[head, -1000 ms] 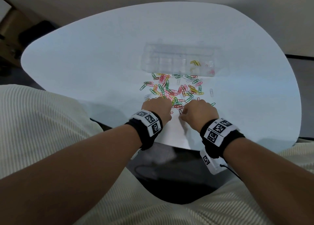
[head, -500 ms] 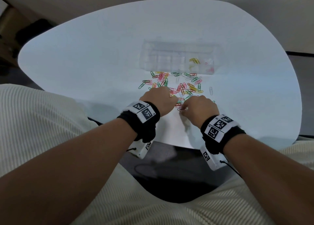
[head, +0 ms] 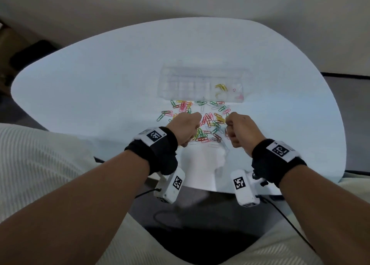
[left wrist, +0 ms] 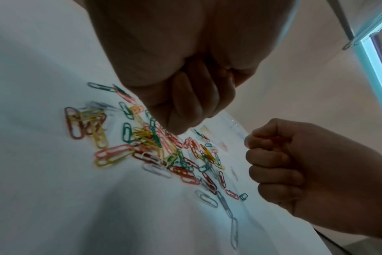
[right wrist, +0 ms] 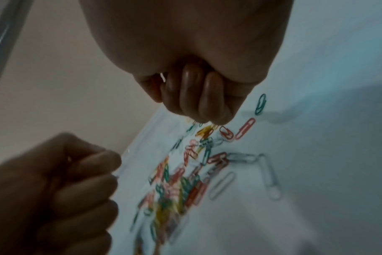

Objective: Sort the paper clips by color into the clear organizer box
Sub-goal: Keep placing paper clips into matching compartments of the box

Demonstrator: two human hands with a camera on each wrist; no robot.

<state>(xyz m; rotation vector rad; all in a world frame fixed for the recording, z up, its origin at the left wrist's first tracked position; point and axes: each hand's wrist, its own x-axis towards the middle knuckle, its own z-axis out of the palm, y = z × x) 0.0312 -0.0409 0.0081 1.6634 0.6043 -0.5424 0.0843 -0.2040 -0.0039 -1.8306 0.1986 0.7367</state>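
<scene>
A pile of mixed-colour paper clips (head: 210, 124) lies on the white table just in front of the clear organizer box (head: 200, 74). Yellow clips (head: 221, 87) sit in one right-hand compartment and pink clips (head: 238, 94) in the end one. My left hand (head: 192, 122) hovers over the pile's left side, fingers curled into a fist; a small glint shows at its thumb (right wrist: 69, 158). My right hand (head: 232, 126) is curled the same way over the right side, with a red clip (left wrist: 276, 138) showing inside the fist. In the wrist views the pile (left wrist: 153, 146) (right wrist: 185, 172) lies below both fists.
The oval white table (head: 100, 84) has bare surface left, right and behind the box. Several silver clips (right wrist: 270, 176) lie at the pile's near edge. The table's front edge (head: 200, 188) is close below my wrists, with my lap under it.
Both hands have risen off the pile and moved a little toward the box, now closed into fists. The view has shifted slightly.
</scene>
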